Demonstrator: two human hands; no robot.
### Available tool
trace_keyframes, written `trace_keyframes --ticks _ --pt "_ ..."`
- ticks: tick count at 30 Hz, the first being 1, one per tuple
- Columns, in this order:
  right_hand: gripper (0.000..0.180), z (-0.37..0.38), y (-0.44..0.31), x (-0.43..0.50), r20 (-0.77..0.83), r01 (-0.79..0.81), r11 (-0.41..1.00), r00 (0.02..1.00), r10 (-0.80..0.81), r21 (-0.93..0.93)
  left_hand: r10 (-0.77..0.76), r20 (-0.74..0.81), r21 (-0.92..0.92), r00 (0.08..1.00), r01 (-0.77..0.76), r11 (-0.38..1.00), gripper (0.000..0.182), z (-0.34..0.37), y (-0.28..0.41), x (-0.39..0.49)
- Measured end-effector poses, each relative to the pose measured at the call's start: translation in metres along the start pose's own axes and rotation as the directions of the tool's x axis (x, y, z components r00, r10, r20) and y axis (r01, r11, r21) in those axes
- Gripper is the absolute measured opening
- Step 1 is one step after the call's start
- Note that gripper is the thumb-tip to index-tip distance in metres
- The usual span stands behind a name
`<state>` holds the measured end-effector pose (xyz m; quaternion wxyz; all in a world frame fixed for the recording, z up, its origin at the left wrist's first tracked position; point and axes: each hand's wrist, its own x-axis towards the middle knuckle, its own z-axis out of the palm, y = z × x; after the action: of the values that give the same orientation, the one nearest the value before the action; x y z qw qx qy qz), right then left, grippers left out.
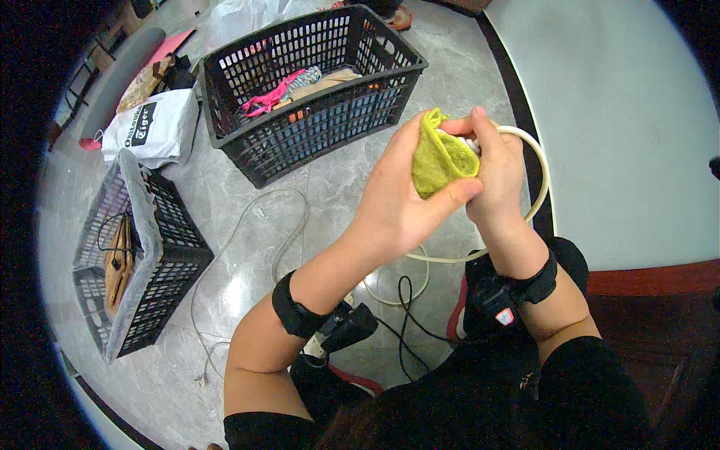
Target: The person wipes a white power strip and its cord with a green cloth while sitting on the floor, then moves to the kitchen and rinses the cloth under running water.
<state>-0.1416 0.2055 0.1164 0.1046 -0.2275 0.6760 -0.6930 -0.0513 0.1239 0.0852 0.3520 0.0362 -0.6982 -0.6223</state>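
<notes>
A yellow-green cloth (436,160) is held between both hands, bunched and folded, above the floor. My left hand (394,185) grips it from the left, with the thumb along its lower edge. My right hand (500,169) closes on a small white object (469,144), mostly hidden by the fingers and the cloth; what it is cannot be told. A thick cream-coloured cable (543,174) loops out from behind the right hand, down and back below the wrists. Both forearms wear black straps with dark devices.
A large black plastic crate (315,135) holding cloth items stands ahead. At left are another black crate (169,270) lined with plastic and a white bag (157,126). A thin white cable (247,208) and a black cable (402,320) lie on the tiled floor.
</notes>
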Motion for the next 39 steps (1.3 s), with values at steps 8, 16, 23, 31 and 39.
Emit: trace_keyframes --ticks 8,16,23,31,39 --pt "0.042 0.001 -0.006 -0.008 0.083 0.184 0.979 0.978 -0.191 0.089 -0.178 -0.057 -0.376 0.982 0.144 0.915 0.026 -0.008 0.009 0.008" --pt "0.046 -0.011 -0.007 0.015 0.161 -0.132 0.970 0.982 0.100 0.204 -0.459 0.165 -0.715 0.873 0.426 0.554 0.044 -0.027 0.011 0.016" --pt "0.046 -0.019 -0.016 0.013 0.310 -0.085 0.989 0.950 0.045 0.118 -0.229 0.182 -0.386 0.956 0.284 0.878 0.030 -0.031 0.011 0.004" --pt "0.036 -0.007 -0.007 -0.006 0.265 0.082 0.996 0.962 -0.070 -0.035 -0.450 -0.009 -0.508 0.893 0.384 0.771 0.019 -0.015 0.006 0.002" --pt "0.046 -0.017 -0.013 0.008 0.252 -0.136 0.981 0.963 0.098 0.138 -0.306 0.305 -0.595 0.902 0.431 0.678 0.036 -0.034 0.005 0.007"
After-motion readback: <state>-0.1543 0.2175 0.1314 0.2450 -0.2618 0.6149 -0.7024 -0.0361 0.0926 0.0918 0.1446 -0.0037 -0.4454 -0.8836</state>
